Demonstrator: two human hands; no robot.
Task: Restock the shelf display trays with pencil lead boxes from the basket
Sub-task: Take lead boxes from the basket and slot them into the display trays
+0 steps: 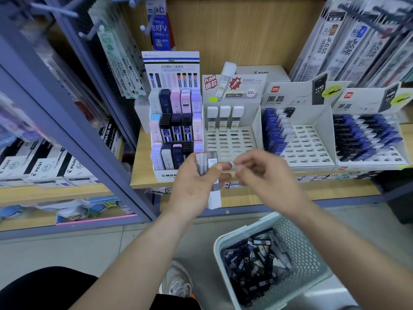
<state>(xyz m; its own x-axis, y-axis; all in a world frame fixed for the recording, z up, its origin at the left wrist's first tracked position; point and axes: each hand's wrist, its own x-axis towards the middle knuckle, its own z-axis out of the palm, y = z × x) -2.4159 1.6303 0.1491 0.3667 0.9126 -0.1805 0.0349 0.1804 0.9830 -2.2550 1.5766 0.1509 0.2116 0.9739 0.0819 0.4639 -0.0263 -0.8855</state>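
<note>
The left hand (194,182) grips a bundle of clear lead boxes (206,163) in front of the white tray (231,143), where three boxes (224,118) stand in the back row. The right hand (266,173) curls its fingers at the bundle's edge; blur hides any pinch. Below the right forearm, the basket (297,240) holds dark boxes (254,265).

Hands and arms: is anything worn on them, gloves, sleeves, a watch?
No gloves on the left hand or right hand. No watch, band or ring shows. Both forearms are bare, no sleeve in view. The right fingertips are blurred.
</note>
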